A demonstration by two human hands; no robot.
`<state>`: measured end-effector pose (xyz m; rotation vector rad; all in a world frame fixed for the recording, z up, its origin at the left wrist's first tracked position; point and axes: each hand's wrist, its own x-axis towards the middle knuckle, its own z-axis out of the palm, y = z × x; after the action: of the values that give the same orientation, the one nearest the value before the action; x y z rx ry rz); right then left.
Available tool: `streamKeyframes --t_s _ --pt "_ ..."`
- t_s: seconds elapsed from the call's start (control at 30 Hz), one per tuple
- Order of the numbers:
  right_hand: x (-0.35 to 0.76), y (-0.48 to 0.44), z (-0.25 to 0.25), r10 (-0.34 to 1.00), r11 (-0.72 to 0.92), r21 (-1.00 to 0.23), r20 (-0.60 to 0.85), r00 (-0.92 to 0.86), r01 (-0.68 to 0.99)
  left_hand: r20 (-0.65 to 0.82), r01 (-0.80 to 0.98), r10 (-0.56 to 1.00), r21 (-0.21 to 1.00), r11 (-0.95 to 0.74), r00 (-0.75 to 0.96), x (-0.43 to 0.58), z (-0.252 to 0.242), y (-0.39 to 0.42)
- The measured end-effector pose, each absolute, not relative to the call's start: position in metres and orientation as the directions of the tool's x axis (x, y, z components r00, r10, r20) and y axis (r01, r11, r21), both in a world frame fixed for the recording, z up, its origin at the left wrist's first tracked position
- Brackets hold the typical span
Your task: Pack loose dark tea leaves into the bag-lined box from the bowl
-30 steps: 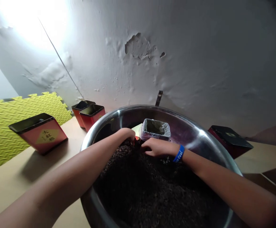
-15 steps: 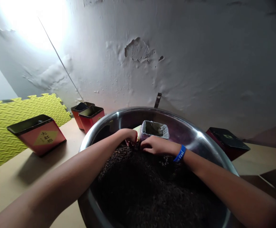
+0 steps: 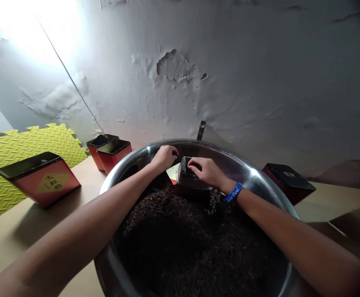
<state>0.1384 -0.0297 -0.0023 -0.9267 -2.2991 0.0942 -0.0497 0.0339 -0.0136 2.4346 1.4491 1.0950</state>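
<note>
A large steel basin point(image 3: 254, 173) holds a heap of dark loose tea leaves point(image 3: 167, 206). Within it, toward the far side, sits a square container lined with clear plastic point(image 3: 192, 181), its mouth partly covered by my right hand point(image 3: 209, 171). That hand's fingers are curled over the container; whatever is in them is hidden. My left hand point(image 3: 165, 158) is raised just left of the container, fingers bent inward, and I cannot make out anything in them. Below it a pale and red panel point(image 3: 173, 173) shows beside the container.
On the table point(image 3: 84, 177) at left stands a red tea tin point(image 3: 48, 181) with a yellow diamond label. Two more red tins point(image 3: 114, 153) point(image 3: 97, 154) stand behind it. A dark tin point(image 3: 290, 181) lies right of the basin. The peeling wall point(image 3: 245, 82) rises behind.
Both hands have come up from the tea leaves. The left is now higher beside the container, the right over its mouth. The view has shifted slightly.
</note>
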Motion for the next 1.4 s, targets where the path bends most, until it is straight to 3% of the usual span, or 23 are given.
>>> streamKeyframes --t_s 0.1,0.27,0.57,1.4 --pt "0.145 -0.021 -0.006 0.669 0.708 -0.289 0.568 -0.48 0.645 0.643 0.637 0.689 0.385 -0.668 0.335 -0.04 -0.007 0.025" --pt "0.152 -0.012 -0.011 0.711 0.652 -0.353 0.591 -0.38 0.671 0.655 0.526 0.611 0.361 -0.77 0.445 -0.021 -0.007 0.01" --pt "0.155 -0.008 -0.016 0.785 0.536 -0.444 0.575 -0.23 0.718 0.659 0.506 0.595 0.356 -0.786 0.459 -0.017 -0.015 0.01" --pt "0.152 -0.012 -0.013 0.861 0.455 -0.581 0.482 -0.165 0.675 0.712 0.474 0.562 0.355 -0.805 0.421 -0.011 -0.012 0.002"
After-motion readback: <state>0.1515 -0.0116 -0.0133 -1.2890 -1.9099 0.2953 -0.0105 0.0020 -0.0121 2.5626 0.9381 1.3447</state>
